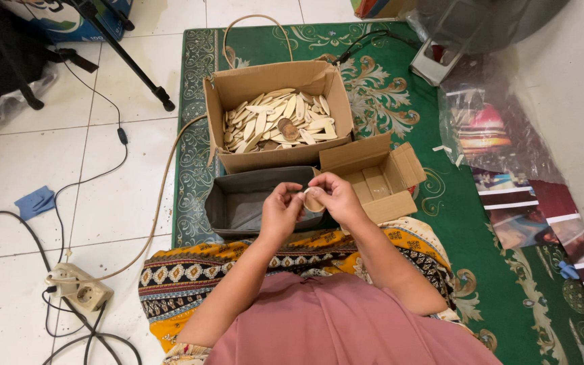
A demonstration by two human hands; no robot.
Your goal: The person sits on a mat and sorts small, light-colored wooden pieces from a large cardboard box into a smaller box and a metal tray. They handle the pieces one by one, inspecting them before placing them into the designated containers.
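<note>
The person is sitting on the floor, and both hands are meeting above the lap. The left hand and the right hand are together holding a small round pale disc with a light rim; its material cannot be told at this size. The fingers of the left hand are pinching the disc's left edge, thumb and forefinger pressed together on it. The fingers of the right hand are curling around the disc's right side and top, gripping it. The disc is hovering just above the near rim of a dark grey rectangular box, which is lying open with nothing visible inside.

Directly behind the grey box, a large open brown cardboard box is standing, touching it, and is holding a heap of pale wooden oval slices with a few darker round pieces among them. To the right, a smaller open brown cardboard box is sitting just beside the right hand.

All three boxes are resting on a green patterned carpet. A patterned yellow and black cloth is covering the lap. A white power strip with black cables is lying on the white tiled floor to the left, well apart from the hands.
</note>
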